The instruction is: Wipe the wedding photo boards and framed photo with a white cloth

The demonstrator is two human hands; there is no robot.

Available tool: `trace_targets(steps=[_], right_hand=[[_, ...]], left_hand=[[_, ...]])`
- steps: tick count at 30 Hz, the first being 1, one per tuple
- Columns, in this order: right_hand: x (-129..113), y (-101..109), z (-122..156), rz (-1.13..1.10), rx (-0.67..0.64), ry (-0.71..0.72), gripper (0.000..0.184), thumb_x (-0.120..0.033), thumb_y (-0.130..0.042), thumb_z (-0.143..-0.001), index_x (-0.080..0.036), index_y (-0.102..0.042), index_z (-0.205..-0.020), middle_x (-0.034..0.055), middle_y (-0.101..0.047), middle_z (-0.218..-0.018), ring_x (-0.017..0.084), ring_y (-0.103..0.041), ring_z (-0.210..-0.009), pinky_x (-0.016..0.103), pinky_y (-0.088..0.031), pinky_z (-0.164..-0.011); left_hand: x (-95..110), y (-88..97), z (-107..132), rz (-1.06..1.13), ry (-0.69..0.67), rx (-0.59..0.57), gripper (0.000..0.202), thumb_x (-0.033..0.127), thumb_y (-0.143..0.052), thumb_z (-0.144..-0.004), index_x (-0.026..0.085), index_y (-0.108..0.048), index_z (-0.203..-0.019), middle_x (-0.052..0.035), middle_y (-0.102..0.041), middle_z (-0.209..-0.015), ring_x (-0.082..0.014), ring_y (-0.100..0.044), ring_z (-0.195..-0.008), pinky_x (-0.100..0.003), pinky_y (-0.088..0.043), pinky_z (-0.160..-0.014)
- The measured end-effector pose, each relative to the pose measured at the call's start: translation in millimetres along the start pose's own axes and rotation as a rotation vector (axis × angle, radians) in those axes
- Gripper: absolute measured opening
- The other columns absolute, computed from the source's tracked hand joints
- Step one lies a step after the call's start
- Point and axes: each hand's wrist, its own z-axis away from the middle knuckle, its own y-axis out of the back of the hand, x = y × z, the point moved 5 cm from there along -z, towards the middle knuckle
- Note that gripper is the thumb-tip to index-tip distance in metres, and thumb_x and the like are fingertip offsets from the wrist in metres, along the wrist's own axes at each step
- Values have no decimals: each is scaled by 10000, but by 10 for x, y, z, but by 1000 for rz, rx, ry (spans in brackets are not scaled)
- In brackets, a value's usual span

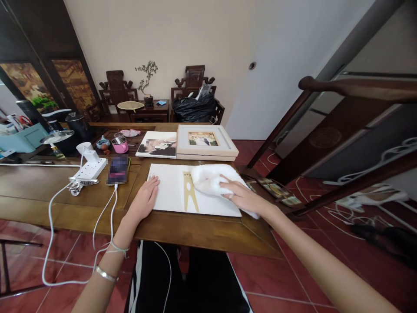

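Note:
A white panel [169,191] with a gold stand piece [188,191] lies face down on the wooden table [65,200]. My left hand [145,200] rests flat on the panel's left edge, fingers stretched out. My right hand [243,195] presses a white cloth [208,178] onto the panel's right part, fingers spread over the cloth.
Stacked framed photos [206,141] and a canvas print [158,144] lie behind the panel. A phone [117,169] on a white cable, a power strip [89,169], a pink cup [120,144] and pots stand at the left. A stair rail [342,87] rises at the right.

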Motion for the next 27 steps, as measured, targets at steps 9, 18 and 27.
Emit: trace_targets(steps=[9,18,27], right_hand=[[29,137,-566,-70,118,4,412,-229,-476,-781,-183,-591,-1175,79,-537,-1282,314,-380,-1261,474,-303,-1032],[-168,-56,568,14,-60,0,425,-267,-424,-781,-210,-574,-1175,94,-438,-1370,301,-370,-1271,462,-336,-1010],[-150,-43,511,-44,-16,40,425,-296,-435,-784,-194,-578,-1171,101,-518,-1292,294,-424,-1231,438,-352,-1006]], left_hand=[[-10,2,1,10,7,-14,437,325,-299,-932,98,-530,-1225,-125,-472,-1348,-199,-361,-1304,-420,-248,-1109],[-14,-9,1,14,-13,-8,442,336,-296,-931,108,-527,-1231,-120,-468,-1352,-203,-352,-1309,-425,-251,-1107],[-18,-11,-1,11,-10,-9,435,333,-301,-929,117,-530,-1230,-115,-469,-1353,-205,-351,-1310,-432,-251,-1106]])
